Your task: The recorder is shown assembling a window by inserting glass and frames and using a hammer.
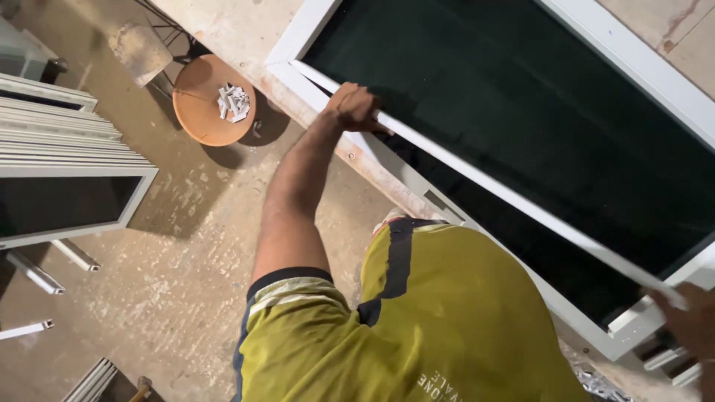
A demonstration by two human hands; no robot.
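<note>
A long white strip (491, 190) is being gripped by left hand (354, 108) fingers over the dark-glazed window frame (298, 37). Its other end is being held by the right hand (693, 320), grip unclear.

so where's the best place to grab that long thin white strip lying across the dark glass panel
Judging by its pose, near its two ends, from above. The long thin white strip runs diagonally over the dark glass panel in its white frame, and looks slender enough to sag if held mid-length. The left hand grips one end; the right hand is at the other.
</note>
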